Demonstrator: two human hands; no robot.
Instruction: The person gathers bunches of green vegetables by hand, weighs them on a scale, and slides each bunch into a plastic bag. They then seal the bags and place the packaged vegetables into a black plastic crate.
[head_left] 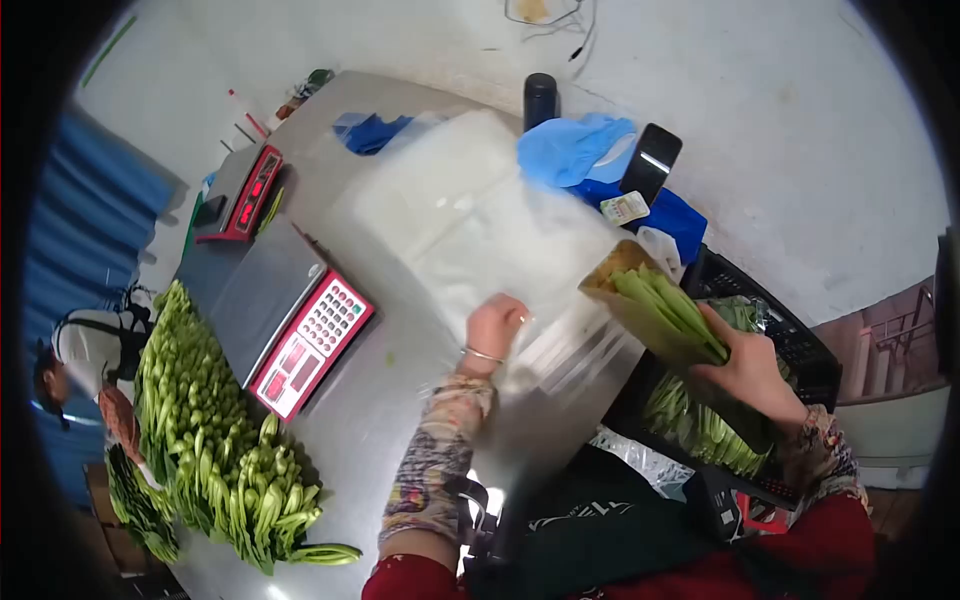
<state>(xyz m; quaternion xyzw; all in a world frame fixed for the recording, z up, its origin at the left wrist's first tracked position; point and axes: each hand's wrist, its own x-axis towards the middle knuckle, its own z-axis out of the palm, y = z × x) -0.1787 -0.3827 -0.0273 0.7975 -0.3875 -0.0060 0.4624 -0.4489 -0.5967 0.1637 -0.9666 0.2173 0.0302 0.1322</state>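
My left hand [493, 328] is closed, its fingers curled on the edge of a clear plastic bag [570, 350] over the steel table. Under and beyond it spreads a stack of clear plastic bags [450, 195]. To the right, my right hand [750, 368] grips a bunch of leafy greens [668, 305], which lies along a brown, trough-like sleeve [612, 272]. The sleeve tilts over a black crate [815, 375]. Bagged greens [690, 415] fill the crate, partly hidden by the sleeve and my forearm.
A red scale [312, 340] stands left of my hands, with a second scale [240, 195] behind it. A large heap of greens [210, 420] covers the left side. A phone [652, 160], blue plastic [575, 148] and black bottle [540, 100] sit by the wall. Another person [95, 350] is at far left.
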